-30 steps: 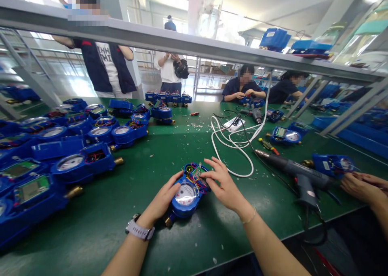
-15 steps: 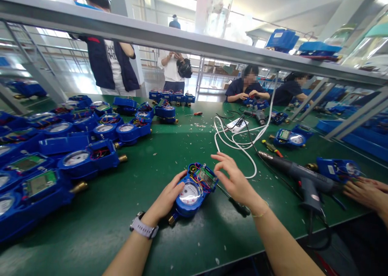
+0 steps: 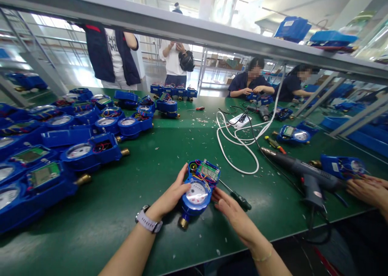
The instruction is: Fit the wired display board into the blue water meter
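Observation:
A blue water meter point(image 3: 196, 193) with a round dial, an exposed circuit board with a small display and loose coloured wires sits in front of me on the green table. My left hand point(image 3: 172, 197) grips its left side, the thumb resting by the dial. Against the right side of the casing lie the fingers of my right hand point(image 3: 232, 211), their tips partly hidden. A brass fitting point(image 3: 183, 222) sticks out at the meter's near end. Just right of the meter is a screwdriver point(image 3: 241, 200) with a dark handle, its shaft pointing toward the casing.
Many blue meters point(image 3: 80, 150) crowd the table's left. To the right are a heat gun point(image 3: 303, 175), a yellow-and-red screwdriver point(image 3: 275, 144) and a power strip point(image 3: 240, 121) with a white cable. A co-worker's hands point(image 3: 368, 191) touch another meter. A shelf point(image 3: 182, 27) crosses overhead.
My right hand has come down from above the circuit board to the meter's right side. The meter has turned slightly, its brass fitting now pointing more toward me.

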`<action>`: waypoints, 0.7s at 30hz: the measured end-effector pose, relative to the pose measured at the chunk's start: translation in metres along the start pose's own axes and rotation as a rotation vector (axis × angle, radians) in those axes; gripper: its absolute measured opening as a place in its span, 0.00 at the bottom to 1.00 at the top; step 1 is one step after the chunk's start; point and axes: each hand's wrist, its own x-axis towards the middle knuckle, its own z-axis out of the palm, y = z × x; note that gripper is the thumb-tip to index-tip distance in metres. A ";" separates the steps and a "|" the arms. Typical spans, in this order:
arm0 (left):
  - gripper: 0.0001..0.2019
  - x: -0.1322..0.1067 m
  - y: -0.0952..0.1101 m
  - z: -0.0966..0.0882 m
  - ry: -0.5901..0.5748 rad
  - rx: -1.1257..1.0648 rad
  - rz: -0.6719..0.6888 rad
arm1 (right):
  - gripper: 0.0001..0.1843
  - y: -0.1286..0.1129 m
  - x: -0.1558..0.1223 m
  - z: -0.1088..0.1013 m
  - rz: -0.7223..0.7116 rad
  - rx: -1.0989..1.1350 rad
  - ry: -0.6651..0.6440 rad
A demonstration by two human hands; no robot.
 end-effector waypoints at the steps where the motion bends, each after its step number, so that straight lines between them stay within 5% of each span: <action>1: 0.42 -0.001 0.002 0.003 -0.018 -0.028 -0.003 | 0.38 0.002 0.002 0.007 -0.022 0.085 0.023; 8: 0.44 0.000 -0.002 0.029 0.070 -0.184 0.080 | 0.26 0.008 0.010 0.035 0.089 0.413 0.092; 13: 0.39 0.002 -0.008 0.043 0.206 -0.204 0.163 | 0.22 0.014 0.014 0.037 0.116 0.562 0.131; 21: 0.36 -0.010 -0.010 0.063 0.240 -0.109 0.260 | 0.23 0.011 0.005 0.039 0.095 0.734 0.179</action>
